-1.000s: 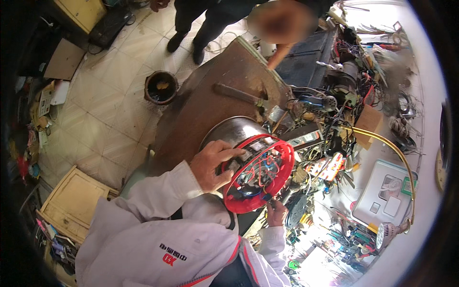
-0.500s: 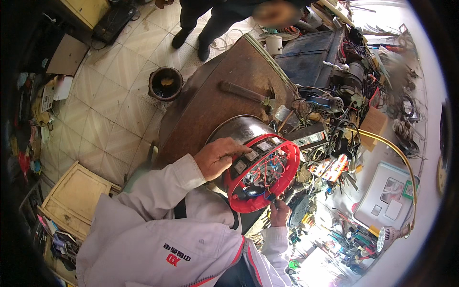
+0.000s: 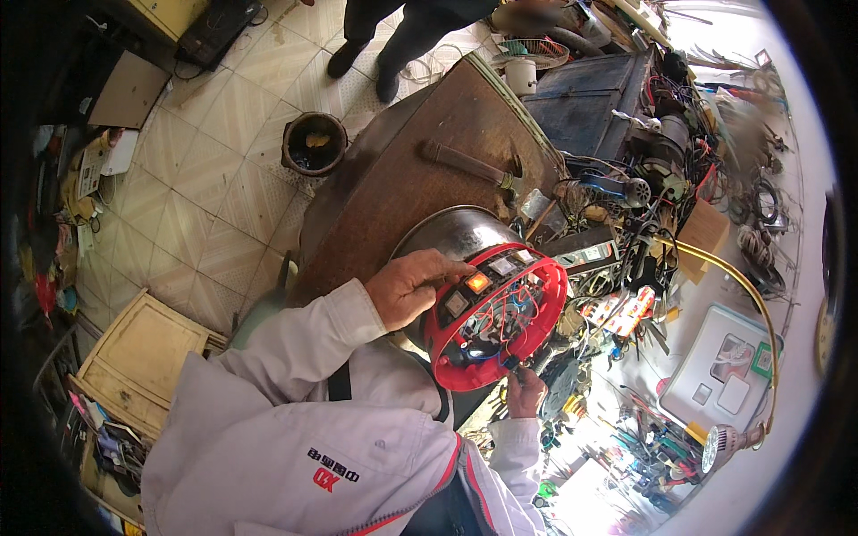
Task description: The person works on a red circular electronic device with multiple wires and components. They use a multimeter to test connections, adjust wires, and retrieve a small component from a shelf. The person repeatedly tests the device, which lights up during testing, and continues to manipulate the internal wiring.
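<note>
A shiny metal pot-shaped appliance [image 3: 453, 234] lies on its side, its red plastic base ring [image 3: 556, 299] turned toward the right. Coloured wires [image 3: 509, 313] fill the open base. Several square switches sit in a dark panel on the ring, and one switch [image 3: 478, 282] glows orange. My left hand [image 3: 407, 290] reaches over the panel with its index finger stretched out beside the lit switch, other fingers bent, holding nothing. At the ring's lower edge my right hand [image 3: 525, 391] pinches something small and dark; its kind is hidden.
Beneath the appliance is a brown board [image 3: 384, 196] with a hammer [image 3: 465, 165] on it. Tangled wires and tools crowd the right side. A lamp on a yellow bendable neck [image 3: 724, 442] lights the bench. A bucket [image 3: 314, 144] and another person's legs [image 3: 384, 45] are beyond.
One switch has lit up orange; it was unlit before. My left fingertip has shifted slightly up off the switch face. The whole view has moved a little.
</note>
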Demonstrator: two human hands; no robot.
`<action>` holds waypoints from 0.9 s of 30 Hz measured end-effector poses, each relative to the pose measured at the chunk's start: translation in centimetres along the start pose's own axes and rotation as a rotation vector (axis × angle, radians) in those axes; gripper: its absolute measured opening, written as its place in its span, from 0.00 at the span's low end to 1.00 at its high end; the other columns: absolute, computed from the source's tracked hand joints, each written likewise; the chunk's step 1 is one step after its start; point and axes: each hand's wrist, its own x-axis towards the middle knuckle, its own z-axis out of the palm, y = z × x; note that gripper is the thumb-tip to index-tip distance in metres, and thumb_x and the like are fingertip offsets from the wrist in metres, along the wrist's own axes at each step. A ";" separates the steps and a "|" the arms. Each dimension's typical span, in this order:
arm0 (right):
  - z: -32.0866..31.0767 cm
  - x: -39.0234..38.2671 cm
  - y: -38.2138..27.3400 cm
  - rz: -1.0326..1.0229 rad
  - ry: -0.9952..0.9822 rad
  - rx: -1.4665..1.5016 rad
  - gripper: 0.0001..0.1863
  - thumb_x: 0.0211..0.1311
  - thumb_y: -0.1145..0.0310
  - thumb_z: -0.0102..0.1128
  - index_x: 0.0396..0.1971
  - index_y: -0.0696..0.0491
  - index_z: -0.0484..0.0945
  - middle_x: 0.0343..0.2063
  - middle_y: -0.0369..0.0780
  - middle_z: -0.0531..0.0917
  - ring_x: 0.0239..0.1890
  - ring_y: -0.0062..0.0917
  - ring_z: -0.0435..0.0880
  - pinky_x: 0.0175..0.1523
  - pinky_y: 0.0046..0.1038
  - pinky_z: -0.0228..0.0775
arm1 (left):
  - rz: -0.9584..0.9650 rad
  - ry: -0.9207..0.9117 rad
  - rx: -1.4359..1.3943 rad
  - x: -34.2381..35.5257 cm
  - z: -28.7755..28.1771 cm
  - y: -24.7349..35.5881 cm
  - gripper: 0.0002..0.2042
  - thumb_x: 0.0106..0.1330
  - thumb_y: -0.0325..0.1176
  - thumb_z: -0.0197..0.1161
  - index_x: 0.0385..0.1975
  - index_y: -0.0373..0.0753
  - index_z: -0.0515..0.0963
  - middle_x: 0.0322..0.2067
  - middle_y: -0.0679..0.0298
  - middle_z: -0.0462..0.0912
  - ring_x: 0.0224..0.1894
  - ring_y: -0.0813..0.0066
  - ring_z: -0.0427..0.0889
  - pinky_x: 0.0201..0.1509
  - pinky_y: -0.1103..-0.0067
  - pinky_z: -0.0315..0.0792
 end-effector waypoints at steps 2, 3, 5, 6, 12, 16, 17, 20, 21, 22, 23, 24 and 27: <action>0.3 -0.1 0.5 0.031 -0.007 0.060 0.13 0.52 0.71 0.68 0.38 0.59 0.85 0.26 0.46 0.87 0.29 0.29 0.87 0.39 0.29 0.76 | 0.069 -0.081 0.218 0.1 -0.6 0.6 0.32 0.50 0.16 0.47 0.59 0.40 0.76 0.46 0.58 0.78 0.51 0.60 0.77 0.61 0.69 0.68; 0.1 -0.1 0.2 0.018 -0.011 0.059 0.13 0.52 0.71 0.68 0.38 0.59 0.85 0.26 0.46 0.87 0.29 0.29 0.87 0.39 0.30 0.76 | 0.103 -0.122 0.328 0.2 -0.8 0.8 0.33 0.48 0.16 0.47 0.59 0.39 0.76 0.48 0.58 0.78 0.53 0.60 0.76 0.63 0.69 0.67; -0.5 -0.1 -0.9 0.029 -0.023 0.024 0.13 0.52 0.71 0.67 0.38 0.58 0.85 0.27 0.46 0.87 0.29 0.29 0.87 0.39 0.30 0.76 | 0.112 -0.135 0.358 0.4 -0.7 1.2 0.33 0.48 0.16 0.47 0.59 0.40 0.76 0.45 0.58 0.78 0.50 0.60 0.76 0.60 0.70 0.67; -0.4 -0.1 -0.8 0.023 -0.026 0.023 0.13 0.52 0.71 0.67 0.38 0.58 0.85 0.26 0.46 0.87 0.29 0.29 0.87 0.39 0.30 0.76 | 0.116 -0.141 0.373 0.3 -0.7 1.3 0.33 0.48 0.17 0.47 0.59 0.40 0.77 0.44 0.59 0.78 0.48 0.60 0.76 0.59 0.70 0.66; 0.2 0.0 1.0 0.057 -0.040 -0.009 0.14 0.52 0.66 0.71 0.38 0.55 0.86 0.27 0.48 0.86 0.31 0.39 0.88 0.38 0.35 0.76 | 0.028 -0.240 0.249 1.0 -1.8 1.1 0.34 0.47 0.15 0.47 0.58 0.42 0.77 0.39 0.59 0.76 0.45 0.61 0.75 0.57 0.71 0.66; 0.4 0.0 1.4 0.076 -0.033 0.047 0.12 0.52 0.73 0.67 0.39 0.59 0.85 0.23 0.43 0.86 0.26 0.23 0.85 0.36 0.27 0.75 | 0.008 -0.262 0.162 1.9 -2.4 0.9 0.32 0.49 0.14 0.49 0.57 0.43 0.78 0.40 0.59 0.76 0.47 0.63 0.75 0.58 0.71 0.66; 0.2 0.1 1.1 0.071 -0.036 0.048 0.12 0.53 0.73 0.67 0.39 0.59 0.85 0.23 0.42 0.86 0.26 0.23 0.85 0.36 0.27 0.75 | -0.015 -0.241 0.139 1.9 -2.6 0.4 0.31 0.50 0.14 0.49 0.56 0.43 0.79 0.40 0.59 0.76 0.47 0.63 0.75 0.59 0.72 0.66; -0.2 0.2 0.2 0.054 -0.048 0.029 0.12 0.53 0.73 0.66 0.39 0.59 0.85 0.24 0.41 0.87 0.27 0.23 0.85 0.36 0.27 0.75 | -0.013 -0.155 0.116 1.3 -2.9 -0.5 0.27 0.52 0.14 0.52 0.52 0.42 0.82 0.39 0.59 0.75 0.47 0.64 0.76 0.57 0.72 0.67; -0.3 0.3 0.1 0.048 -0.053 0.019 0.12 0.53 0.73 0.66 0.38 0.59 0.85 0.24 0.41 0.87 0.27 0.23 0.85 0.36 0.27 0.75 | -0.001 -0.122 0.116 1.0 -3.0 -0.5 0.26 0.52 0.14 0.53 0.51 0.42 0.82 0.39 0.59 0.75 0.47 0.64 0.76 0.55 0.72 0.68; -0.3 0.4 0.3 0.023 -0.042 0.030 0.12 0.53 0.73 0.66 0.38 0.59 0.85 0.24 0.41 0.87 0.27 0.23 0.85 0.36 0.27 0.75 | 0.044 -0.120 0.194 0.4 -3.0 -0.4 0.25 0.52 0.15 0.54 0.50 0.42 0.83 0.39 0.59 0.75 0.46 0.64 0.76 0.54 0.73 0.69; 0.0 0.3 0.9 0.001 -0.031 0.041 0.12 0.53 0.73 0.66 0.38 0.59 0.85 0.25 0.41 0.87 0.27 0.23 0.84 0.36 0.27 0.75 | 0.087 -0.121 0.271 -0.4 -3.0 0.1 0.24 0.52 0.15 0.55 0.49 0.42 0.83 0.40 0.59 0.75 0.45 0.64 0.77 0.52 0.73 0.70; 0.1 0.3 0.9 -0.020 -0.022 0.052 0.12 0.53 0.73 0.66 0.38 0.59 0.86 0.25 0.41 0.87 0.27 0.22 0.84 0.36 0.27 0.75 | 0.127 -0.120 0.347 -1.3 -2.8 0.5 0.22 0.53 0.16 0.56 0.48 0.41 0.84 0.40 0.59 0.75 0.44 0.64 0.77 0.50 0.73 0.71; 0.2 0.0 1.8 0.107 -0.094 0.132 0.12 0.54 0.75 0.63 0.39 0.60 0.85 0.25 0.40 0.87 0.28 0.20 0.83 0.37 0.26 0.74 | 0.282 -0.047 0.549 -3.5 -1.6 1.8 0.22 0.54 0.21 0.60 0.51 0.41 0.82 0.33 0.56 0.78 0.34 0.58 0.80 0.38 0.71 0.76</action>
